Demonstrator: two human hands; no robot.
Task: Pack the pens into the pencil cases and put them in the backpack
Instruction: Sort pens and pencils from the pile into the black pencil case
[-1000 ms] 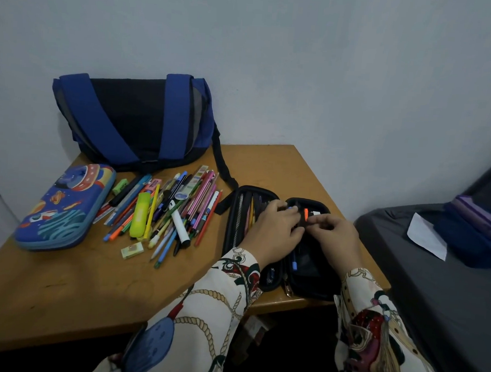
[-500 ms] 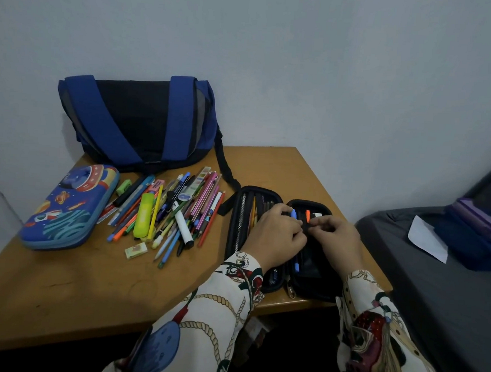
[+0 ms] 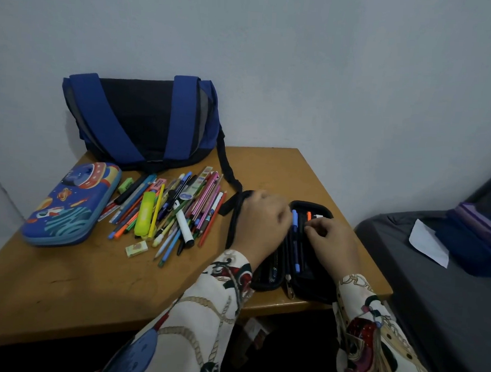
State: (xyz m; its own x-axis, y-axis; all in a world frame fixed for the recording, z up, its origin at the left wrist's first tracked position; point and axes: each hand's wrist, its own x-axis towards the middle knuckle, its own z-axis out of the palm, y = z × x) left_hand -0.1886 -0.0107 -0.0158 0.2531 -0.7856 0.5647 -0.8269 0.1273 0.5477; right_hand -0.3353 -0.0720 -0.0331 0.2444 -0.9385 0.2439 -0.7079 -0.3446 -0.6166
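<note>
- While working over the open black pencil case (image 3: 308,287) at the near right edge of the bench (image 3: 62,290), seating pens in its right half: judged the step in hand, first case only part filled.
- Left grip (image 3: 261,223): curled over the middle of the case, knuckles up, blurred, fingertips just beside the top of a blue pen (image 3: 295,236) that lies lengthwise inside. Cannot tell whether clamped on that pen or merely touching it.
- Right grip (image 3: 331,241): fingers bent and drawn together just below an orange pen tip (image 3: 308,216) near the case's far end. Cannot tell what, if anything, sits between them.
- Most of the pens (image 3: 174,210) not yet packed: loose heap mid-bench, between the black case and the closed blue space-print pencil case (image 3: 69,205), with a yellow highlighter (image 3: 145,216), a white marker (image 3: 184,225) and a small eraser (image 3: 136,249) among them.
- Backpack (image 3: 139,120) against the wall at the far side of the bench, behind the heap, strap trailing down to the black case; no opening visible from here.
- Next move, as a judgement: settle the pen under the fingers flat, then reach left to the heap for a few more. Calls for a light pinch on thin round barrels that roll easily, and for laying them parallel so the case can zip.
- Well short of done: both cases to fill and close, then into the backpack.
</note>
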